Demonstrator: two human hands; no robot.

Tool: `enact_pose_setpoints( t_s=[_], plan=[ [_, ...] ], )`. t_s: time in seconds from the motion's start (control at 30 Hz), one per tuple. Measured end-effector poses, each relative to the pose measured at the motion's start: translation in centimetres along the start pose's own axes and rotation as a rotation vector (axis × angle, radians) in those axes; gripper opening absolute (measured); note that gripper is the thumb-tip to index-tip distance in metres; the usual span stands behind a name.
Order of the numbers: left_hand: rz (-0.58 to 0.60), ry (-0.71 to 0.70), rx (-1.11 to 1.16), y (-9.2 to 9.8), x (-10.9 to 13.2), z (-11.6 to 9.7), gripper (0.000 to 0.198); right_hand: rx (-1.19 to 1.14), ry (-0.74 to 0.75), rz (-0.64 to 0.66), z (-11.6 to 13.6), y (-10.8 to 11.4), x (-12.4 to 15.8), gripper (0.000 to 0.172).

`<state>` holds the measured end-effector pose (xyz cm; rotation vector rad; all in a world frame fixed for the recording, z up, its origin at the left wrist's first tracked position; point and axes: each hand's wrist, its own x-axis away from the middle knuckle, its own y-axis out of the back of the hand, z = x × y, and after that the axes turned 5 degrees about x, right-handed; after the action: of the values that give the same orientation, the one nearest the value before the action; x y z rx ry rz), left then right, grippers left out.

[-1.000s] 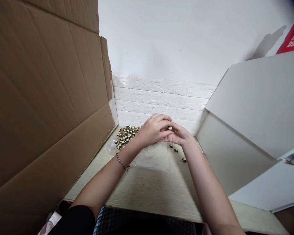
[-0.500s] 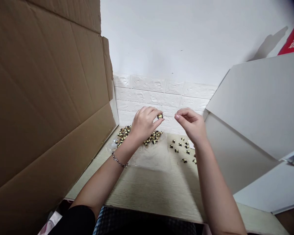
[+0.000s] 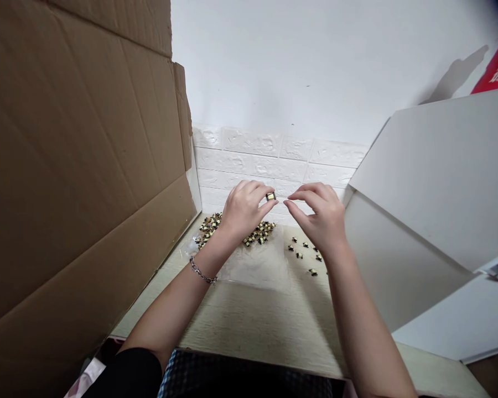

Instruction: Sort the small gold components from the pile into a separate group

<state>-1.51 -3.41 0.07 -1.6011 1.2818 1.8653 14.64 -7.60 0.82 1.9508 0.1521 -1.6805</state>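
Observation:
Between the thumb and fingers of my left hand (image 3: 244, 207) is a small transformer (image 3: 270, 197), black at its ends with a yellow-wrapped middle. My right hand (image 3: 321, 213) is just to the right of it. Its thumb and forefinger are apart, with nothing visible between them, and they do not touch the transformer. A pile of similar transformers (image 3: 260, 233) lies on a clear plastic bag (image 3: 253, 268) below and behind my left hand, which partly hides it. Several loose transformers (image 3: 299, 255) are scattered on the table to the right, some hidden by my right wrist.
A tall cardboard sheet (image 3: 87, 138) walls off the left side. White panels (image 3: 431, 166) stand close on the right, and a white brick-patterned wall (image 3: 249, 145) is behind the pale wooden table (image 3: 249, 326). A red sign (image 3: 496, 69) shows at upper right.
My right hand has moved left, closer to the transformer, and its thumb and fingers have spread apart. My left hand stays almost in place, with the transformer turned slightly.

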Motion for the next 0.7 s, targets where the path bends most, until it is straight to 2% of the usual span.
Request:
enact_pose_setpoints(
  t_s=[0.7],
  plan=[
    [0.073, -0.088, -0.018, -0.19, 0.08, 0.00, 0.018, -0.035, -0.063, 0.079, -0.45, 0.03, -0.28, 0.013]
  ],
)
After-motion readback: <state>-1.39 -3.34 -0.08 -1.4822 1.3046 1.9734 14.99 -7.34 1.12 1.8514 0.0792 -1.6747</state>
